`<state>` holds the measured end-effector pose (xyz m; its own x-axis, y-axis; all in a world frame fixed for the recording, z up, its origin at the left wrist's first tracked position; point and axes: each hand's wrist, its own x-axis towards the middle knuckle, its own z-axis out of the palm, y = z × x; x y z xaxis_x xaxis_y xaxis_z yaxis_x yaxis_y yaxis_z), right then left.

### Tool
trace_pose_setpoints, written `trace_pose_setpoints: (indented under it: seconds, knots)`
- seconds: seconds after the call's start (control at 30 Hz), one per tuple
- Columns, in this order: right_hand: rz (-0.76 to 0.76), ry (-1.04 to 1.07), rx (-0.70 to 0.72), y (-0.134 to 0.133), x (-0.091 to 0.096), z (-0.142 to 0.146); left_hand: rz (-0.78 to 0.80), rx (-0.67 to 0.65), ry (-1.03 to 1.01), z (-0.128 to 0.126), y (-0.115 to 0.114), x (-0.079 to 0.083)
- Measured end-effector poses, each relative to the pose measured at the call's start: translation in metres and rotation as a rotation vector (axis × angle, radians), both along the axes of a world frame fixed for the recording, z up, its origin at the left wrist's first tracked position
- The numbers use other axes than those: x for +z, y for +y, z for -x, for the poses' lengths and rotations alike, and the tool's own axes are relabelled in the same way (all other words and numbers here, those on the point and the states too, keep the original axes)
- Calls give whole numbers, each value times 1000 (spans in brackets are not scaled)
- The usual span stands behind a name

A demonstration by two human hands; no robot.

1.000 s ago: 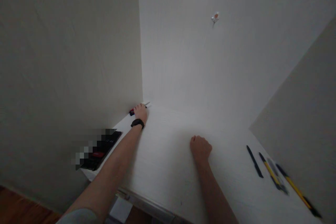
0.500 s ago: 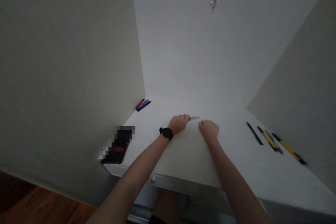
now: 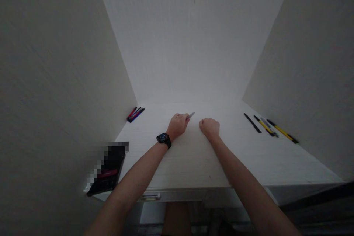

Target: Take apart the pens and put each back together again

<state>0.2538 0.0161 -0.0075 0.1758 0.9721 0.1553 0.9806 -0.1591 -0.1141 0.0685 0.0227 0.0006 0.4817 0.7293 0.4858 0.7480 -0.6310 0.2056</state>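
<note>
My left hand [image 3: 177, 125], with a black watch on its wrist, is closed around a slim pale grey pen [image 3: 191, 114]. The pen's end juts out past the fingers, pointing up and to the right; the remainder is hidden in the hand. A short way to the right, my right hand [image 3: 209, 127] rests on the white desk [image 3: 188, 162], fingers curled into a fist. Whether anything is inside that fist is hidden. The two hands are apart.
Several red, blue and dark pens [image 3: 135, 114] lie at the back left. On the right are a black pen [image 3: 252, 122], a yellow-and-black pen [image 3: 264, 125], a greyish pen and another yellow-and-black one [image 3: 283, 131]. A dark, partly blurred case [image 3: 106, 180] sits front left. Walls enclose three sides.
The view has shifted. The pen in my left hand now tilts upward to the right, where before it lay nearly level. My right hand stays curled beside it.
</note>
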Motion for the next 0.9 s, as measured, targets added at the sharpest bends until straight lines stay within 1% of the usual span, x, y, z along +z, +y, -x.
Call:
trace_pose_setpoints:
  seconds: [0.1, 0.2, 0.27, 0.37, 0.43, 0.5, 0.57, 0.7, 0.8, 0.9]
  knots:
    - [-4, 13, 18, -2, 0, -3, 1, -96, -203, -1, -5, -3]
    - [-12, 101, 123, -4, -3, -5, 106, -199, -472, -9, -12, -9]
    - [0, 267, 242, -6, -6, -5, 203, -263, -645, -18, -18, -12]
    - [25, 622, 414, -7, -10, -1, 342, -320, -815, -29, -26, -12]
    - [45, 816, 506, -7, -10, 1, 443, -348, -877, -33, -28, -10]
    - [67, 945, 574, -8, -8, 0, 515, -373, -909, -33, -26, -9]
    - [91, 1059, 599, -10, -5, -3, 515, -397, -926, -31, -21, -10]
    - [143, 1274, 598, -13, -2, -3, 479, -422, -948, -24, -9, -14]
    - [122, 1374, 649, -14, -7, 6, 480, -397, -955, -21, -6, -15]
    - [89, 1507, 695, -13, -13, 15, 480, -391, -987, -21, -9, -13]
